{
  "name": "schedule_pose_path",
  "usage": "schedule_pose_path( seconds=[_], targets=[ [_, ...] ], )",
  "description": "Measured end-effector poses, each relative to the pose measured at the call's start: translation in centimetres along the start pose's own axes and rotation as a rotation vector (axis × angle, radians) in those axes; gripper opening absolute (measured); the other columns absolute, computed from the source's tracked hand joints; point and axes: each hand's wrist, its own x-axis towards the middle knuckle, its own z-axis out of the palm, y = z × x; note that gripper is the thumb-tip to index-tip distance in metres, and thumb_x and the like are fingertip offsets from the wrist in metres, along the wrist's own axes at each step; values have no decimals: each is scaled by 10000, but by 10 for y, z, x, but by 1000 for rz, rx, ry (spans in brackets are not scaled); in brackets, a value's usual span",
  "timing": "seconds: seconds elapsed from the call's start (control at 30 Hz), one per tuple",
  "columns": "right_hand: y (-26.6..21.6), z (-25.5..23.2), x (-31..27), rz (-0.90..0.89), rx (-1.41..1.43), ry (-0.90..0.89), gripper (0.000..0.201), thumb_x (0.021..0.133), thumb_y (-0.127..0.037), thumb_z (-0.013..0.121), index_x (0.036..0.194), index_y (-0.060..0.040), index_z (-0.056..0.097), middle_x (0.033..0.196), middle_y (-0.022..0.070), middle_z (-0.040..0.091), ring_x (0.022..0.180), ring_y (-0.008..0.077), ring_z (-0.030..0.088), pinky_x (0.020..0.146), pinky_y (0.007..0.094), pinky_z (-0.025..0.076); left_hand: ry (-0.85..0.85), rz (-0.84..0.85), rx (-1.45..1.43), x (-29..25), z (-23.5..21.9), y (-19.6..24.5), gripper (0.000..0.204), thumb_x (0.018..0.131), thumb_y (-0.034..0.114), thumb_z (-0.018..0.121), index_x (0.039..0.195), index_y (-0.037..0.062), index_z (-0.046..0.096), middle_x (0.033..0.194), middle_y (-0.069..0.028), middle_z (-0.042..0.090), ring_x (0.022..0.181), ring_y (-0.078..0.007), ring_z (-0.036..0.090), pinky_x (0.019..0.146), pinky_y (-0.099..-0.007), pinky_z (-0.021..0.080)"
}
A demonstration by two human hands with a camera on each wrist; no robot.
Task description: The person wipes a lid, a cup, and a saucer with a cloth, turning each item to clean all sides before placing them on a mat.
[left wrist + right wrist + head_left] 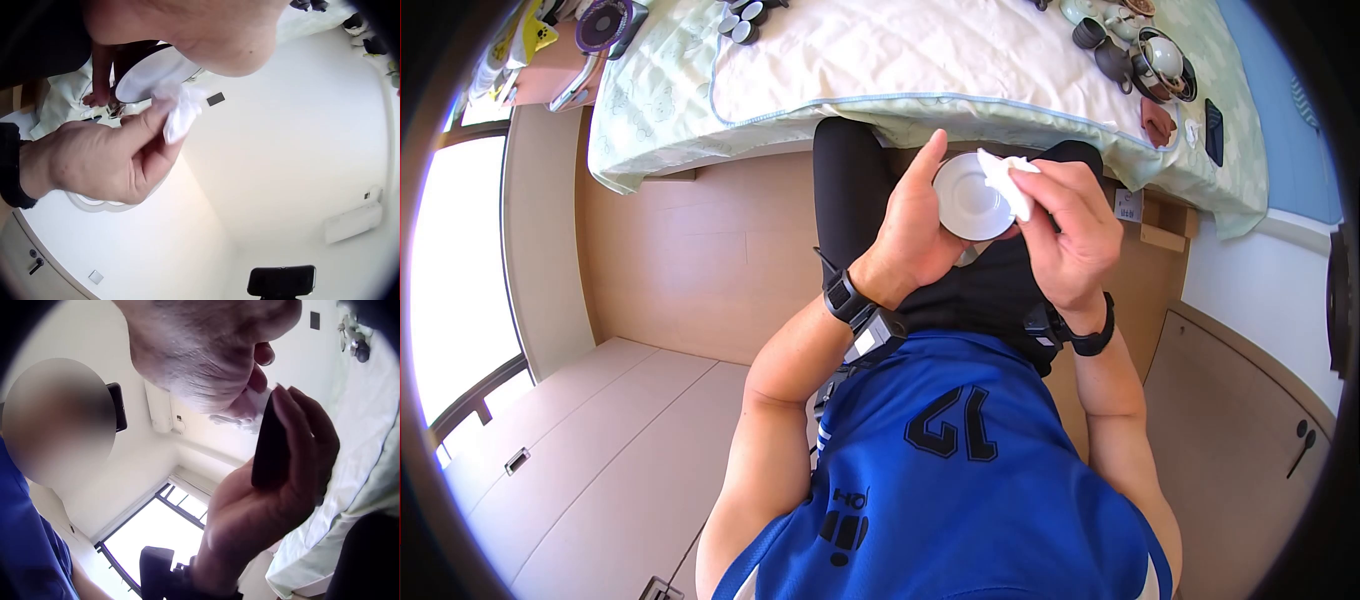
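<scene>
My left hand [916, 238] grips a small round saucer [972, 200], white inside with a dark rim, and tips its inside up toward the head camera. In the right wrist view, the saucer's dark underside [270, 450] shows, with the left fingers curled round its edge. A crumpled white tissue [1008, 186] is pinched between the thumb and fingers of my right hand [1076, 232]. It lies against the right side of the saucer's rim. The left wrist view shows the tissue [181, 115] overlapping the white inner face. Both hands are above the lap.
Ahead is a bed with a pale quilt [900, 60]. Small dark cups [745, 30] stand at its far left. On the right are a dark teapot [1113, 62], a tray [1165, 70] of teaware, a brown cloth [1157, 122] and a black phone-like slab [1214, 135].
</scene>
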Motion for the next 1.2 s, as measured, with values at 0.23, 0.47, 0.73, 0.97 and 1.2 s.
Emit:
schedule_pose_path(
  seconds=[0.23,0.47,0.73,0.97,1.2],
  targets=[
    [3,15,-6,-59,-149,-171,335,707,89,810,1021,-17,763,960,93,712,821,275,669,730,359,579,-118,74,74,7,-10,-7,581,1165,472,315,1420,25,583,1309,-122,683,1222,-233,648,1061,-424,519],
    [1,2,-9,288,316,-225,267,834,105,753,1078,-1,775,1001,102,748,824,206,717,768,347,590,-88,113,111,4,3,3,679,1154,550,268,1416,6,578,1259,-175,694,1171,-278,670,1044,-439,554],
    [-1,16,2,66,7,-80,263,793,75,784,1038,-10,741,998,132,738,874,312,708,751,391,573,-99,57,24,11,2,-15,662,1151,585,272,1385,54,592,1311,-98,661,1231,-232,636,1087,-429,509],
    [3,19,0,20,87,-109,267,778,84,772,1029,1,734,970,132,717,879,327,707,763,408,573,-80,72,78,9,6,-14,658,1161,561,246,1380,55,605,1304,-122,669,1235,-238,635,1089,-430,513],
    [7,-7,-9,67,-6,-270,254,752,71,760,988,-17,730,904,126,691,808,308,694,744,390,572,-80,64,158,8,8,-5,569,1148,501,405,1360,19,621,1279,-177,704,1176,-269,681,1067,-422,549]
  ],
)
